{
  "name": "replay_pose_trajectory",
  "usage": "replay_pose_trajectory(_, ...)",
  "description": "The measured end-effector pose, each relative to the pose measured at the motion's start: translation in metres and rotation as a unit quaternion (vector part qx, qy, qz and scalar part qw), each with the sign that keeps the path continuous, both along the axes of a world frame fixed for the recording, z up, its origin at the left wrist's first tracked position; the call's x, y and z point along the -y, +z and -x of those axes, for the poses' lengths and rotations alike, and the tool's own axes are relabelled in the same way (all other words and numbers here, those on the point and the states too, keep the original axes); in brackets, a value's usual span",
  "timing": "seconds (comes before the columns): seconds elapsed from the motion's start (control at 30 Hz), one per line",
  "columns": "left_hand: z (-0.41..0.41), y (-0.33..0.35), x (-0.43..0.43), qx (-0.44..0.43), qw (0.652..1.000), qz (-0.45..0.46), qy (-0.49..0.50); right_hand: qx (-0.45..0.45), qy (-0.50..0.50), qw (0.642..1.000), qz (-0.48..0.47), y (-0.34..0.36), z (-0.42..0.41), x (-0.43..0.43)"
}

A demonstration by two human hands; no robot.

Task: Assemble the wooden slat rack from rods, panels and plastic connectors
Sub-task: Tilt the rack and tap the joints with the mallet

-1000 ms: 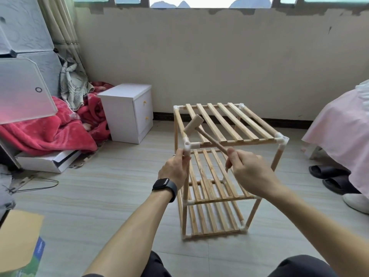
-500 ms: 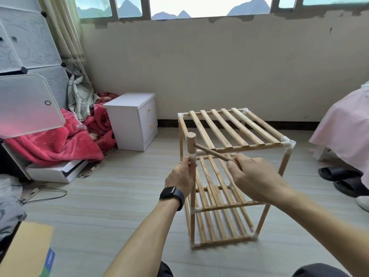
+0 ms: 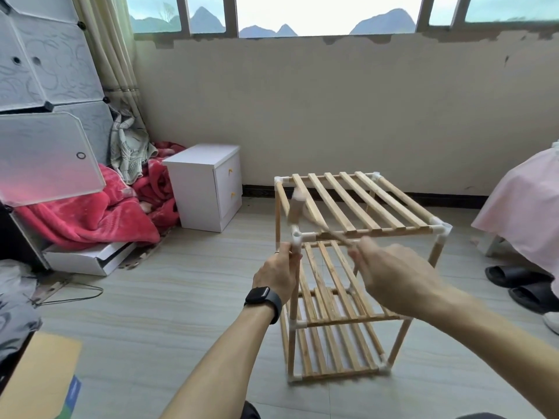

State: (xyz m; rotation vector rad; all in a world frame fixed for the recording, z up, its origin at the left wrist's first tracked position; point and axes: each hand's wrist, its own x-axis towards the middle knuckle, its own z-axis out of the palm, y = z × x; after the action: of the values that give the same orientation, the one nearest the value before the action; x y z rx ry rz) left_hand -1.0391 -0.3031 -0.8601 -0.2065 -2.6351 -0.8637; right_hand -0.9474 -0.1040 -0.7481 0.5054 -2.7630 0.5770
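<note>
Right, one wooden slat rack [image 3: 393, 231] upright on the tiled floor [image 3: 181, 297], near the far wall, with three slatted shelves: top, middle, bottom. Four white plastic connectors at the top corners, the near-left connector [image 3: 298, 236] just above the left hand [image 3: 279, 275]. Two hands in play. Left hand wrapped round the near-left upright rod [image 3: 291, 343], directly under that corner piece, one black watch [image 3: 263, 299] on the wrist. Right hand [image 3: 396, 279] curled round the thin handle of one wooden mallet [image 3: 295, 207], head badly blurred, just above the near-left corner and masking the leftmost top slats. Right hand and forearm blocking much of the middle shelf. Off to the left, one white bedside cabinet [image 3: 208, 182], two drawers, both closed, contents out of sight. Beside it one red blanket [image 3: 84, 219], heaped under the swung-open frosted door [image 3: 45, 158] of a grey plastic cube wardrobe [image 3: 45, 71]; other cube doors closed, insides not readable. One flat white box [image 3: 87, 261] wedged beneath the blanket, partly open, nothing legible inside. One wire hanger [image 3: 72, 294] lying on the floor, one cardboard box [image 3: 36, 379] at the bottom-left corner. Over on the right, pink cloth [image 3: 526, 207] draped down, and two black slippers [image 3: 520, 276] side by side below it, well apart from the rack. Up top, a window strip [image 3: 317, 13], mountains beyond.
</note>
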Motion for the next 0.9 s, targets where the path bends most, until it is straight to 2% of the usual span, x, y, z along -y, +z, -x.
replay_pose_trajectory(0.03, -0.001, 0.0, 0.0, -0.002, 1.0, -0.002, 0.0, 0.025, -0.013, 0.997, -0.067, -0.002, 0.0, -0.002)
replay_pose_trajectory(0.07, 0.0, -0.001, 0.0, -0.004, 1.0, -0.002, -0.001, 0.01, -0.007, 0.998, -0.068, -0.001, 0.002, -0.004)
replay_pose_trajectory(0.1, 0.001, -0.001, 0.0, -0.006, 1.0, 0.0, 0.0, -0.038, 0.016, 0.999, 0.002, 0.002, 0.003, -0.004)
replay_pose_trajectory(0.17, 0.003, 0.0, 0.001, -0.01, 1.0, 0.006, 0.007, -0.141, 0.052, 0.977, 0.148, 0.007, 0.002, -0.002)
replay_pose_trajectory(0.2, 0.003, 0.0, 0.001, -0.01, 1.0, 0.006, 0.01, -0.158, 0.058, 0.971, 0.169, 0.006, 0.003, -0.001)
replay_pose_trajectory(0.23, 0.003, 0.0, 0.001, -0.009, 1.0, 0.005, 0.01, -0.141, 0.055, 0.978, 0.147, 0.005, 0.005, -0.001)
replay_pose_trajectory(0.3, 0.001, 0.0, 0.001, -0.014, 1.0, 0.003, 0.007, -0.034, 0.013, 0.999, -0.022, -0.002, 0.006, 0.0)
replay_pose_trajectory(0.33, 0.0, 0.001, 0.001, -0.018, 1.0, 0.005, 0.009, -0.001, -0.005, 0.998, -0.069, -0.007, 0.006, -0.001)
replay_pose_trajectory(0.37, 0.0, 0.002, 0.001, -0.024, 1.0, 0.013, 0.013, -0.005, -0.009, 0.998, -0.063, -0.009, 0.006, -0.002)
replay_pose_trajectory(0.43, 0.002, 0.003, 0.003, -0.029, 0.998, 0.038, 0.035, -0.044, 0.008, 0.999, 0.026, -0.007, 0.004, -0.001)
replay_pose_trajectory(0.5, 0.008, 0.003, 0.009, -0.007, 0.997, 0.029, 0.076, -0.047, 0.006, 0.993, 0.104, -0.009, 0.002, -0.006)
replay_pose_trajectory(0.63, 0.017, 0.014, 0.014, 0.077, 0.972, -0.121, 0.185, -0.024, -0.061, 0.977, 0.204, -0.028, -0.014, -0.039)
replay_pose_trajectory(0.7, 0.013, 0.023, -0.001, 0.017, 0.971, -0.102, 0.214, -0.029, -0.118, 0.966, 0.23, -0.039, -0.028, -0.064)
replay_pose_trajectory(0.8, 0.003, 0.039, -0.035, -0.15, 0.98, 0.017, 0.128, -0.04, -0.2, 0.946, 0.252, -0.049, -0.046, -0.1)
replay_pose_trajectory(0.83, 0.001, 0.044, -0.049, -0.173, 0.98, 0.06, 0.075, -0.036, -0.223, 0.942, 0.249, -0.05, -0.049, -0.109)
replay_pose_trajectory(0.9, 0.002, 0.053, -0.08, -0.167, 0.978, 0.123, -0.025, -0.024, -0.254, 0.937, 0.24, -0.048, -0.049, -0.123)
